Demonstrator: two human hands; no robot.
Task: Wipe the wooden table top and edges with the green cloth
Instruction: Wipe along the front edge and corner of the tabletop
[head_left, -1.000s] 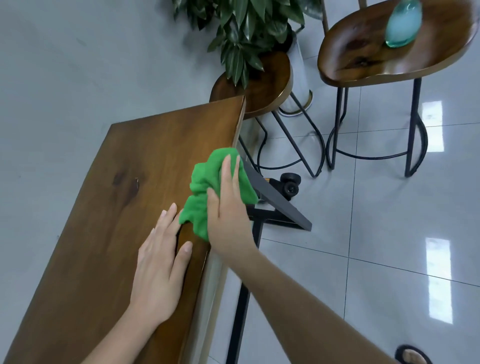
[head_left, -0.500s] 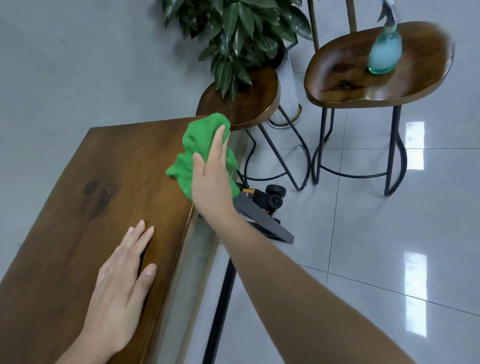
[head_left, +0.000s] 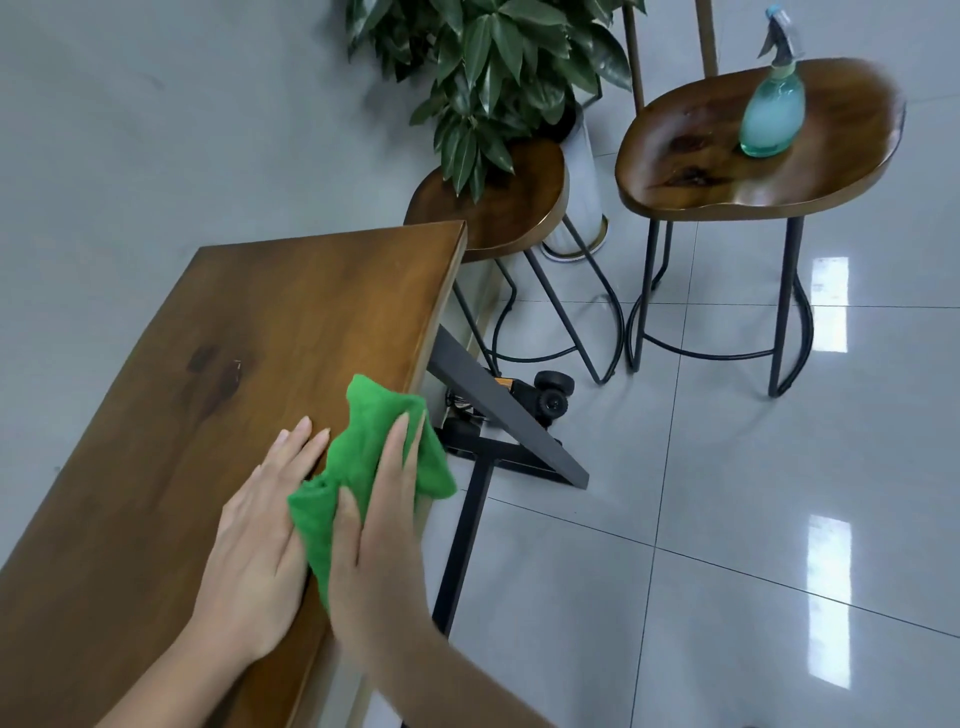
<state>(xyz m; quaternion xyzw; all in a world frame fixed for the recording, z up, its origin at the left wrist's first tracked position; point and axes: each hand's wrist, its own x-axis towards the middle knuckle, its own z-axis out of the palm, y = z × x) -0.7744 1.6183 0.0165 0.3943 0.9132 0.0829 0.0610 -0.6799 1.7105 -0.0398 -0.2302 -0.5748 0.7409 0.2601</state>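
Here the right hand (head_left: 382, 525) lies flat over the green cloth (head_left: 371, 436), fingers straight and close together, pressing it onto the right-hand edge of the wooden table (head_left: 218, 384). The cloth is bunched and draped over that edge, at about 7 o'clock in the view. At the cloth's 9 o'clock, just beside it, the left hand (head_left: 257, 551) rests palm-down on the table top, fingers straight and slightly spread. Toward 1 o'clock stands a stool (head_left: 841, 156) bearing a spray bottle (head_left: 772, 117). At 12 o'clock a plant (head_left: 493, 62) overhangs a second stool (head_left: 514, 208). A small wheeled device (head_left: 553, 395) sits on the tiled floor (head_left: 727, 519) beneath the table.
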